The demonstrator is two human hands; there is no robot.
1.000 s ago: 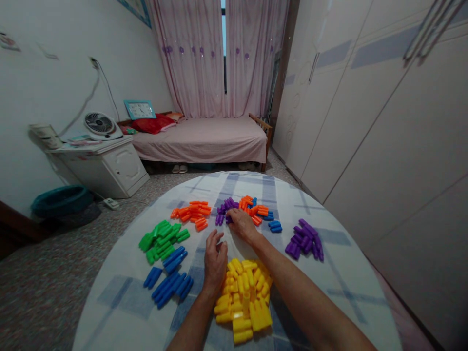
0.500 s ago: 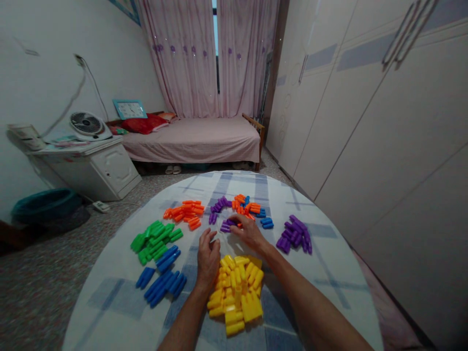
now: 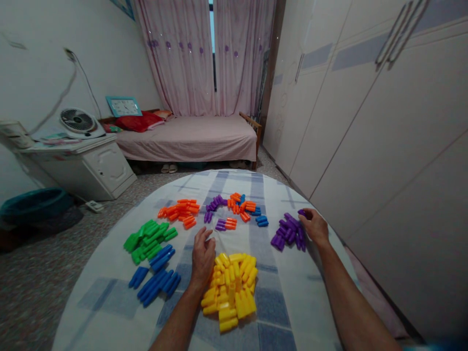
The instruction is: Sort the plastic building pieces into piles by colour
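Observation:
My right hand (image 3: 314, 226) is at the right side of the purple pile (image 3: 287, 234), fingers pinched on a purple block at the pile's far edge. My left hand (image 3: 203, 254) rests on the tablecloth beside the yellow pile (image 3: 231, 288), fingers loosely curled and holding nothing. Ahead of my left hand lies a small mixed cluster of purple, orange and blue blocks (image 3: 234, 210). An orange pile (image 3: 180, 212), a green pile (image 3: 147, 239) and a blue pile (image 3: 155, 278) lie to the left.
The blocks lie on a round table with a blue-checked white cloth (image 3: 285, 302). Wardrobe doors (image 3: 365, 122) stand close on the right. A bed (image 3: 190, 139), a white cabinet with a fan (image 3: 78, 122) and a teal basin (image 3: 31, 204) are beyond.
My right hand has moved from the mixed cluster at the middle to the purple pile on the right, carrying a purple block. My left hand has stayed near the yellow pile.

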